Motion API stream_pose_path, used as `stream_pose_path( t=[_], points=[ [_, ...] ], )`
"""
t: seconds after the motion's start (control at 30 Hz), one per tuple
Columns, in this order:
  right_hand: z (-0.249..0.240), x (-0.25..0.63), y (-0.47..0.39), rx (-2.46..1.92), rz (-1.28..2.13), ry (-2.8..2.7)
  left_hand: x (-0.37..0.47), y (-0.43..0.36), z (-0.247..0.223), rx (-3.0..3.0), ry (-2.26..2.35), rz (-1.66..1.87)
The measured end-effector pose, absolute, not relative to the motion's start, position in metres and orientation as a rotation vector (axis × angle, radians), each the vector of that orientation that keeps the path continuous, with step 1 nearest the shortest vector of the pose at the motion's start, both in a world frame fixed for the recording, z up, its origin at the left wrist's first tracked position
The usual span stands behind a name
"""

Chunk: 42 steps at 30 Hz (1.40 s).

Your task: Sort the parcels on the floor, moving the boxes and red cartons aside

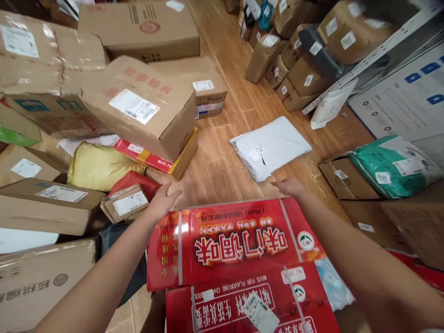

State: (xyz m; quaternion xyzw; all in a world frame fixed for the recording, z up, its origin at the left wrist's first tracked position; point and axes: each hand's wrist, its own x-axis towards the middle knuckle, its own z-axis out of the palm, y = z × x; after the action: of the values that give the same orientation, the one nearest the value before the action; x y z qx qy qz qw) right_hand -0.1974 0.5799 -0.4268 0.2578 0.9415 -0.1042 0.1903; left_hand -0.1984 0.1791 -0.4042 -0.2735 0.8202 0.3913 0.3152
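My left hand (163, 201) is at the far left corner of the red carton (229, 245), fingers loosely spread and resting on the edge, not really clamped on anything. My right hand (291, 187) sits at the far right corner the same way, palm down, fingers stretched out flat past the edge, so it's touching rather than gripping. The carton lies between both forearms, right below me, white characters printed upside down from my view, stacked on a second red carton (249, 305) with a shipping label. Just beyond the hands on the wood floor (222, 166) there's a white poly mailer (270, 145). Left of my left hand is a small brown parcel (125, 203), and a big cardboard box (138, 104) tilted behind it.
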Motion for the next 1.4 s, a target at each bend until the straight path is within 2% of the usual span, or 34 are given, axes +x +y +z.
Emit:
stream_pose_path(
  t=[0.03,0.13,0.23,0.3,0.43,0.63,0.97,1.13,1.27,1.33,1.4],
  points=[
    [-0.42,-0.189,0.58,0.721,-0.282,2.678,-0.186,0.177,-0.403,-0.597,2.278,1.023],
    [-0.404,-0.125,0.576,0.631,-0.343,2.965,-0.106,0.164,-0.405,-0.284,2.732,0.634],
    [-0.414,-0.025,0.571,1.133,-0.262,2.914,-0.017,0.149,-0.423,-0.067,2.728,0.273],
    [-0.433,0.038,0.566,1.163,-0.305,2.758,0.014,0.143,-0.438,0.123,2.598,0.159],
    [-0.472,0.1,0.558,0.542,-0.34,2.771,-0.001,0.14,-0.449,0.266,2.478,-0.035],
    [-0.475,0.044,0.578,0.324,-0.221,2.843,-0.068,0.146,-0.429,0.397,2.416,-0.123],
    [-0.429,-0.137,0.59,0.077,-0.097,2.782,-0.221,0.142,-0.42,0.447,2.321,-0.061],
    [-0.432,-0.147,0.594,0.045,-0.066,2.804,-0.195,0.14,-0.422,0.427,2.513,0.025],
    [-0.439,-0.126,0.603,0.047,-0.262,2.925,-0.151,0.142,-0.42,0.08,2.769,0.168],
    [-0.446,-0.11,0.61,0.314,-0.405,3.141,-0.129,0.143,-0.424,-0.169,2.94,0.48],
    [-0.457,-0.092,0.616,0.939,-0.622,3.223,-0.11,0.144,-0.437,-0.503,3.028,0.938]
  ],
)
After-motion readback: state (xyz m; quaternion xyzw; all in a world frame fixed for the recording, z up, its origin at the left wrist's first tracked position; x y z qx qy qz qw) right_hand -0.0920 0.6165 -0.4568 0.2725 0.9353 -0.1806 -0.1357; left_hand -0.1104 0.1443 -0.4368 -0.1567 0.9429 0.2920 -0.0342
